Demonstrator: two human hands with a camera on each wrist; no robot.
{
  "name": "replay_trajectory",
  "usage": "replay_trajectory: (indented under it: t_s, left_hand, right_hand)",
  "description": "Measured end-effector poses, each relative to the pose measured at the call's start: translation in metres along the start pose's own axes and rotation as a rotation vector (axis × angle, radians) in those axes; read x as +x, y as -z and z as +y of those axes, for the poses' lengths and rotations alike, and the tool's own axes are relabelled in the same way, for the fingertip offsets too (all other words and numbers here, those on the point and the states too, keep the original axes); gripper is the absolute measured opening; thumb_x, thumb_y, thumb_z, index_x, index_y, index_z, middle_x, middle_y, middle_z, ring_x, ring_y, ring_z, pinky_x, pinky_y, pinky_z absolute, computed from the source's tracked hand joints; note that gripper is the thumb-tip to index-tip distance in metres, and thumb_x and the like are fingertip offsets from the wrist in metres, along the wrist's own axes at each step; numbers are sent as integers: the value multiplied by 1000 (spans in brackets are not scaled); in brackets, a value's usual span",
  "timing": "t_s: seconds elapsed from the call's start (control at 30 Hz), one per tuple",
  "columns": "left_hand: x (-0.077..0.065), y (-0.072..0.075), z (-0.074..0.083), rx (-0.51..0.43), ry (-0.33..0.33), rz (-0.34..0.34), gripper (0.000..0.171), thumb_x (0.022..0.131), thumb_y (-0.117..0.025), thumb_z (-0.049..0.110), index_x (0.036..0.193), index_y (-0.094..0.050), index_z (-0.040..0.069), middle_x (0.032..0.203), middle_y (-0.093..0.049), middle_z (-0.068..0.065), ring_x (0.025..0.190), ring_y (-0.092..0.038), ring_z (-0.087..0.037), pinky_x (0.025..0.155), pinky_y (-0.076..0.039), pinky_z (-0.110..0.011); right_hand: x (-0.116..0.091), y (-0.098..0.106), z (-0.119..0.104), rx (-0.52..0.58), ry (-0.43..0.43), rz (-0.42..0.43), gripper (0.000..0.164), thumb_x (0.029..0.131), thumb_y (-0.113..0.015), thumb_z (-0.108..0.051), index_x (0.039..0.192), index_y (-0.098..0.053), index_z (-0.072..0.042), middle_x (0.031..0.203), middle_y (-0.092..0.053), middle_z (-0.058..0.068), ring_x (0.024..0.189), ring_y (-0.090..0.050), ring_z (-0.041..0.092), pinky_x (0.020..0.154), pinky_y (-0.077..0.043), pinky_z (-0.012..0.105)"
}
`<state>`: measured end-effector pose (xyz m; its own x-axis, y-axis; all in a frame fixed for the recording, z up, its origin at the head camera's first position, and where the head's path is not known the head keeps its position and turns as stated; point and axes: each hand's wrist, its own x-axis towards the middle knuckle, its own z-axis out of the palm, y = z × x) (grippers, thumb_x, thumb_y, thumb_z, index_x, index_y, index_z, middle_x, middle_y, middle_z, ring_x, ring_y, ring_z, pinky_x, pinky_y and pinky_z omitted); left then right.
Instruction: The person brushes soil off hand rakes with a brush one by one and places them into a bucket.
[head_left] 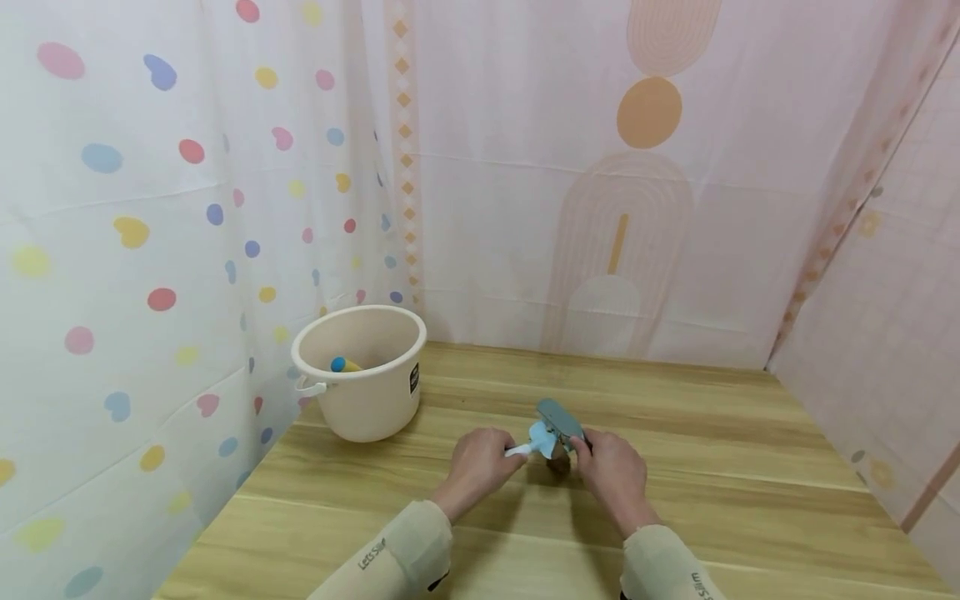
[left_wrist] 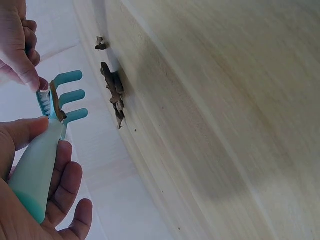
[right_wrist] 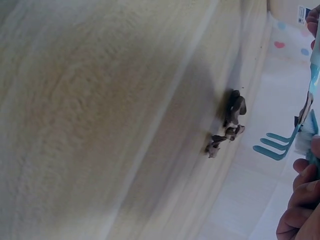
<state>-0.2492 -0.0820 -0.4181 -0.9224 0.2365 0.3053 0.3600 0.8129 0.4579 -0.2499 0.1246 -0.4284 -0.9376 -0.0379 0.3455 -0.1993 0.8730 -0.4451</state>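
Observation:
My left hand (head_left: pixel 480 458) grips the pale handle of a small light-blue hand rake (head_left: pixel 542 439), held above the wooden table. In the left wrist view the rake's three tines (left_wrist: pixel 73 95) point away from the palm, and a brown patch (left_wrist: pixel 56 102) clings to its head. My right hand (head_left: pixel 615 471) holds a grey-green brush (head_left: pixel 561 418). Its white bristles (left_wrist: pixel 45 103) meet the back of the rake's head. Dark brown clumps (right_wrist: pixel 234 109) lie on the table below both tools; what they are made of is unclear.
A cream bucket (head_left: pixel 367 400) stands on the table (head_left: pixel 712 433) at the left, with a blue-tipped yellow thing (head_left: pixel 345 364) inside. Patterned curtains (head_left: pixel 487 250) hang along the back and sides. Small dark specks dot the wood near the clumps.

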Motion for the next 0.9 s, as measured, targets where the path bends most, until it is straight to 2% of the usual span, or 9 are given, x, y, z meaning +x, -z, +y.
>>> replay_trajectory:
  t_s: [0.13,0.4,0.6,0.73,0.9]
  left_hand:
    - [-1,-1,0,3,-3,2,28,87,-73,28,63,-64,17,50,-45,11,45,-38,-7,45,-32,-25]
    - [-1,-3,2,11,-15,14,29,86,-73,28,62,-62,17,51,-45,10,46,-39,-7,45,-33,-26]
    - [-1,-4,2,15,-19,17,28,87,-73,29,64,-63,17,52,-46,11,47,-39,-7,46,-33,-26]
    - [-1,-5,1,10,-18,24,27,87,-73,28,64,-63,17,52,-46,11,47,-39,-7,47,-33,-26]
    - [-1,-5,-2,16,-8,45,23,86,-74,28,67,-66,16,54,-47,12,49,-41,-7,48,-34,-26]
  right_hand:
    - [0,-1,1,9,-12,7,19,98,-63,-28,92,-72,-13,66,-58,-4,55,-47,14,47,-35,31]
    - [4,0,6,30,-91,0,25,99,-60,-30,80,-64,-15,62,-52,-2,55,-47,17,47,-33,32]
    - [8,-1,12,32,-122,11,25,100,-59,-32,84,-66,-14,65,-56,-1,57,-50,19,48,-36,35]
    - [10,1,17,39,-131,28,25,100,-58,-31,82,-63,-15,69,-58,1,61,-52,21,50,-38,36]
    - [12,5,22,31,-150,29,24,100,-59,-30,84,-63,-13,66,-55,2,59,-50,21,49,-36,35]
